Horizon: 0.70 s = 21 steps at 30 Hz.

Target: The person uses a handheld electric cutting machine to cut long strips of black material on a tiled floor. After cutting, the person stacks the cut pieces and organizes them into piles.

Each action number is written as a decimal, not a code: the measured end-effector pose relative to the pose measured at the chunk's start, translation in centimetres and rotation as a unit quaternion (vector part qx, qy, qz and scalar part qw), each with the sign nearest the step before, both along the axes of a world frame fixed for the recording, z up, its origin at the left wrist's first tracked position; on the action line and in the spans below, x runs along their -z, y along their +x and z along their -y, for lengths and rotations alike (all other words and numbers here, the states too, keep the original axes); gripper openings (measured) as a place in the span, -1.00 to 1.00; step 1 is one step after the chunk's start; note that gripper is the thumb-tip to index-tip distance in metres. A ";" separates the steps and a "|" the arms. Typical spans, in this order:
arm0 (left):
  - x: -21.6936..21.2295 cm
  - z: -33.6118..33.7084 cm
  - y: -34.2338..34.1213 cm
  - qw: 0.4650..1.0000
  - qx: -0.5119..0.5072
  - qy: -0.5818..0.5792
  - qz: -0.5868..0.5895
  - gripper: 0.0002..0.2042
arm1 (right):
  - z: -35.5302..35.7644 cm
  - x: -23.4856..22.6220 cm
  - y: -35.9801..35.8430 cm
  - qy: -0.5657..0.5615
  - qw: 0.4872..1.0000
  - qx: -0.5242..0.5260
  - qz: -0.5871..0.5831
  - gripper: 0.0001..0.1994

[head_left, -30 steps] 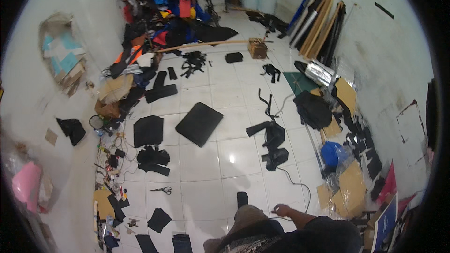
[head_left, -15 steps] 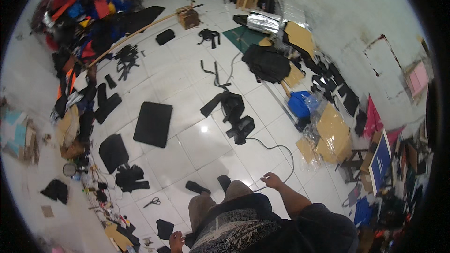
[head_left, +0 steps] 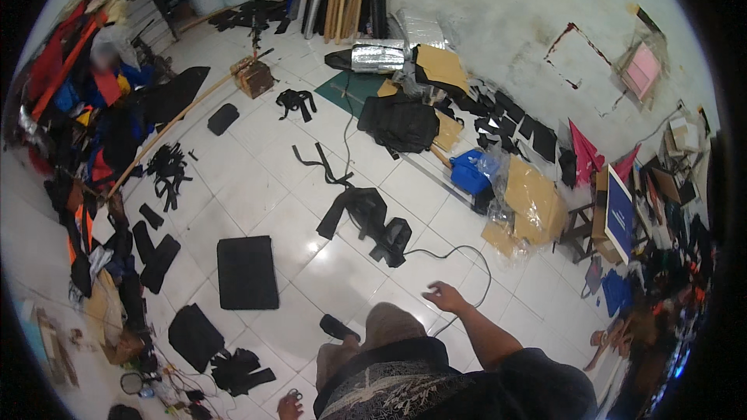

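My right hand (head_left: pixel 442 295) hangs out to the side over the tiled floor, empty, its fingers loosely apart. A thin grey cable (head_left: pixel 476 253) curves along the floor near it. At the lower edge my left hand (head_left: pixel 289 407) hangs low with slightly bent, apart fingers, partly cut off by the frame. Beside its fingertips show the handle rings of a pair of scissors (head_left: pixel 295 393), apparently on the floor; the blades are hidden. Ahead of me lie a black rectangular fabric piece (head_left: pixel 247 272), a bundle of black fabric and straps (head_left: pixel 366 214), and a pile of black cut pieces (head_left: pixel 241 372).
Colourful cloth (head_left: pixel 93 85) heaps up along the left wall, with a long wooden pole (head_left: pixel 183 120) beside it. A black bag (head_left: pixel 398 123), cardboard (head_left: pixel 537 198) and a blue item (head_left: pixel 471 171) line the right. Rolls and tubes (head_left: pixel 342 0) lean at the back.
My view has tilted up and turned, so floor things sit lower and the back shows more. Only one foot shows now. My left hand appears nearer the scissors; my right hand stays empty.
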<state>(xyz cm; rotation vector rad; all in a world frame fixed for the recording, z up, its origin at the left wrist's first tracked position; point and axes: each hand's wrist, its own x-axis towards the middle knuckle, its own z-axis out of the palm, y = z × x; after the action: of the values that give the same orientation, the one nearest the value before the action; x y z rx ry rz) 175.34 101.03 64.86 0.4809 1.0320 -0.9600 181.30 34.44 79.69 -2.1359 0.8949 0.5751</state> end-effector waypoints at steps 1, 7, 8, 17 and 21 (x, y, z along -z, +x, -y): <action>1.6 -1.2 3.6 0.976 0.139 0.164 0.041 -0.74 | -2.2 -1.9 3.2 0.022 0.998 0.009 0.059 -0.39; -4.9 0.1 17.7 0.850 0.301 0.360 0.238 -0.83 | -12.9 -14.4 15.5 0.330 0.901 -0.020 0.282 -0.51; -6.0 1.0 19.3 0.853 0.293 0.364 0.233 -0.82 | -13.9 -17.5 16.9 0.351 0.878 -0.076 0.316 -0.50; -7.0 5.9 21.1 0.865 0.317 0.346 0.178 -0.76 | -19.6 -35.4 23.5 0.529 0.458 -0.356 0.619 -0.45; -4.3 3.2 20.2 0.854 0.359 0.340 0.164 -0.76 | -22.3 -34.1 24.8 0.504 0.403 -0.301 0.702 -0.46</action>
<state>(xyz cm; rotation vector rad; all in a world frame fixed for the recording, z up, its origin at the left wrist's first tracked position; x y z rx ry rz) 195.56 97.78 69.21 1.6557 0.8575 -1.0800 206.11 56.70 113.77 -0.9021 -1.0542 -0.4541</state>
